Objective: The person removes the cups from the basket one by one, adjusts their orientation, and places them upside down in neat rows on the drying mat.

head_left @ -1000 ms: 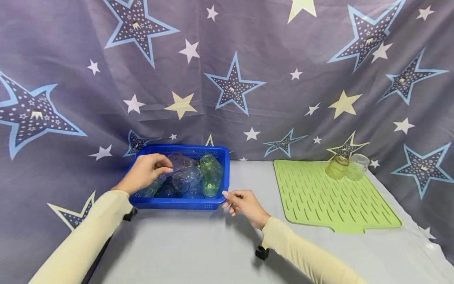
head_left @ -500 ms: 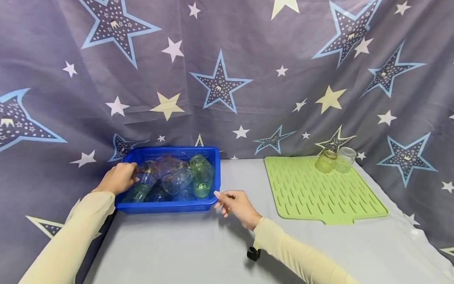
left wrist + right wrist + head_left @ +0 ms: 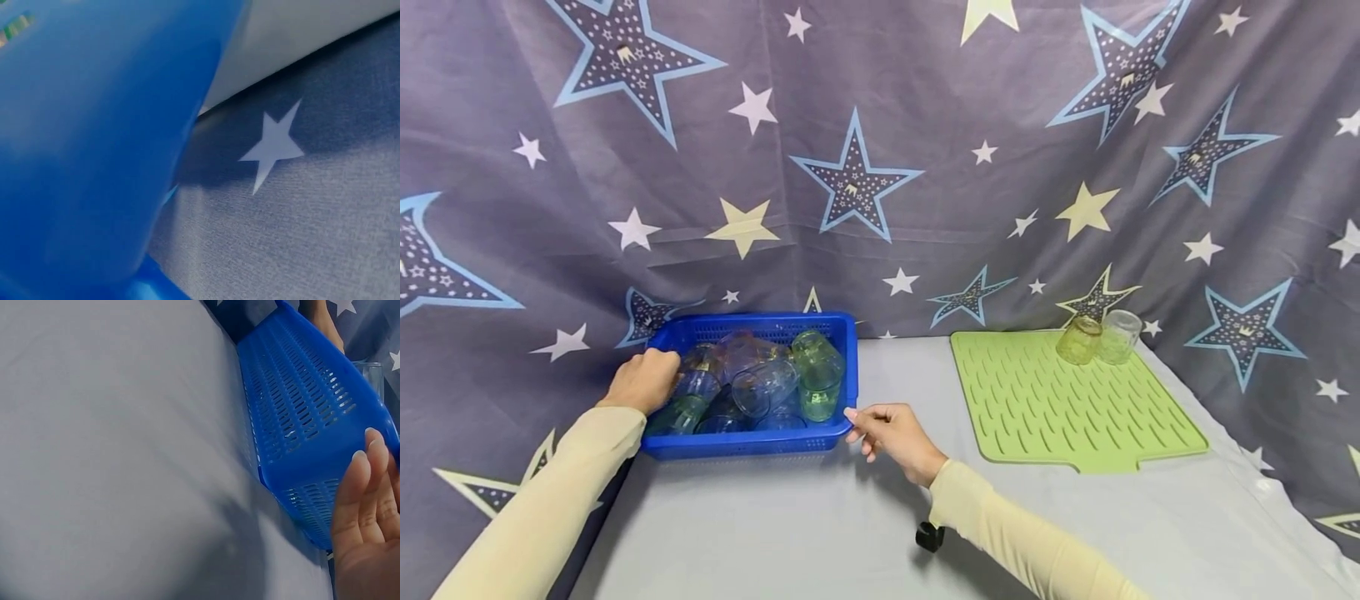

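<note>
1. Nearest, cream sleeves (image 3: pixel 1007 529) come in from the bottom edge, and a black device (image 3: pixel 929 537) hangs under the right wrist, toward six o'clock.
2. A pale grey desk (image 3: pixel 752 533) stretches from six o'clock round to four.
3. Of the two hands, the right hand (image 3: pixel 891 437) is at six o'clock, nearly closed, pinching the rim at the basket's four-o'clock corner; its other fingers are loosely bent below.
4. The left hand (image 3: pixel 642 379), between eight and nine o'clock, is curled over the basket's nine-o'clock rim; its fingertips are hidden.
5. The blue basket (image 3: pixel 737 444) sits on the desk toward eight o'clock, between the hands, with slotted walls.
6. Inside, tinted glasses lie jumbled: a clear bluish glass (image 3: pixel 766 387) tilted in the middle, a green glass (image 3: pixel 817 360) at the three-o'clock side.
7. At four o'clock, well apart from the basket, lies a ridged lime-green mat (image 3: pixel 1060 417).
8. At its one-o'clock edge, a yellow glass (image 3: pixel 1080 340) is just beside a colourless glass (image 3: pixel 1120 337).
9. Farthest, a star-printed cloth (image 3: pixel 970 75) hangs behind everything.
</note>
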### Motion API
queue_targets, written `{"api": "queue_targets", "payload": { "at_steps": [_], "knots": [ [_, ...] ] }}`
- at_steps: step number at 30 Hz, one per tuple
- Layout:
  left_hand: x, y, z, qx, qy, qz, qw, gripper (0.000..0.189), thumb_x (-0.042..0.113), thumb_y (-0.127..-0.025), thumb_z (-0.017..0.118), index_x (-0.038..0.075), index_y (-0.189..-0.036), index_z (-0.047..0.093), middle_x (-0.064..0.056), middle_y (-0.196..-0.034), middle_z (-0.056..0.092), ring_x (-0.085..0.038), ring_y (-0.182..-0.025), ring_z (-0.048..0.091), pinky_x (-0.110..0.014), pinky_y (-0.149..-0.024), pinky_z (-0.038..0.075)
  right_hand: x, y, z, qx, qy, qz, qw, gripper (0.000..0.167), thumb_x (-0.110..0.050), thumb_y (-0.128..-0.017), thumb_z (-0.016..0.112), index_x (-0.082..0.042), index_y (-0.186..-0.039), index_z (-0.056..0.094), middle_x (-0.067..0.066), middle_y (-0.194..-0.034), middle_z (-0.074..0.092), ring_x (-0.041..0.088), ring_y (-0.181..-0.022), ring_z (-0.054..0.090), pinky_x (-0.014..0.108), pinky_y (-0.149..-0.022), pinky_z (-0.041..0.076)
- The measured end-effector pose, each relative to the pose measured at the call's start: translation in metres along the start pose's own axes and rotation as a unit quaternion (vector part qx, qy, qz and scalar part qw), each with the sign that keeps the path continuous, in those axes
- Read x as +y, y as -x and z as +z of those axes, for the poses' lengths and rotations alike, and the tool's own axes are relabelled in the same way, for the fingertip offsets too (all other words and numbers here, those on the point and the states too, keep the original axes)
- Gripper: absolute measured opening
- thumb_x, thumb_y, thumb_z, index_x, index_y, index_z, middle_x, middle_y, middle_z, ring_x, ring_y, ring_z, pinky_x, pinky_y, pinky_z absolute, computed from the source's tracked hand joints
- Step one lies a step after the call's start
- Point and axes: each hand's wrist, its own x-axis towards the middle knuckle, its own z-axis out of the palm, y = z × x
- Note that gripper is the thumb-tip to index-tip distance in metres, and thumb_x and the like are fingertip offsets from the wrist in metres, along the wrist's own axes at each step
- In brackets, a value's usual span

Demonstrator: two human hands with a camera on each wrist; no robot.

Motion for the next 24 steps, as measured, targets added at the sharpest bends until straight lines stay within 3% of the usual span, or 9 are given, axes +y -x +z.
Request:
{"api": "queue_targets", "payload": {
  "at_steps": [8,15,19,24],
  "knots": [
    [0.002,0.003,-0.001,0.006,-0.005,-0.003,1.0,0.02,-0.007,-0.092,0.053,-0.002,-0.073,0.059,-0.031,-0.078,0.064,-0.049,-0.067,0.065,-0.062,-0.056,0.05,0.0,-0.001,0.001,-0.002,-0.005,0.002,1.0,0.037,-0.034,-0.097,0.073,0.002,-0.106,0.075,0.016,-0.088,0.074,0.012,-0.061,0.058,0.025,-0.056,0.053],
    [-0.001,0.009,-0.003,0.044,0.023,-0.009,0.9988,0.017,-0.008,-0.09,0.051,-0.002,-0.074,0.056,-0.034,-0.077,0.062,-0.053,-0.066,0.063,-0.063,-0.054,0.049,-0.001,0.0,0.001,0.002,0.002,0.002,1.0,0.038,-0.036,-0.097,0.073,0.001,-0.105,0.076,0.017,-0.089,0.074,0.013,-0.061,0.059,0.026,-0.056,0.053],
    [-0.004,0.013,-0.002,0.075,0.04,-0.007,0.9964,0.017,-0.005,-0.091,0.052,0.0,-0.075,0.055,-0.03,-0.073,0.061,-0.05,-0.063,0.062,-0.063,-0.053,0.047,-0.001,0.0,0.002,0.002,0.004,0.004,1.0,0.038,-0.036,-0.097,0.073,0.001,-0.105,0.076,0.018,-0.09,0.074,0.013,-0.061,0.059,0.025,-0.056,0.053],
    [-0.005,0.018,-0.009,0.087,0.085,-0.032,0.9921,0.023,-0.001,-0.095,0.054,0.006,-0.073,0.054,-0.007,-0.059,0.057,-0.03,-0.051,0.059,-0.053,-0.052,0.049,0.0,0.0,0.001,-0.001,0.001,0.006,1.0,0.037,-0.035,-0.098,0.073,0.001,-0.106,0.076,0.016,-0.089,0.074,0.013,-0.062,0.059,0.025,-0.057,0.053]
  ]
}}
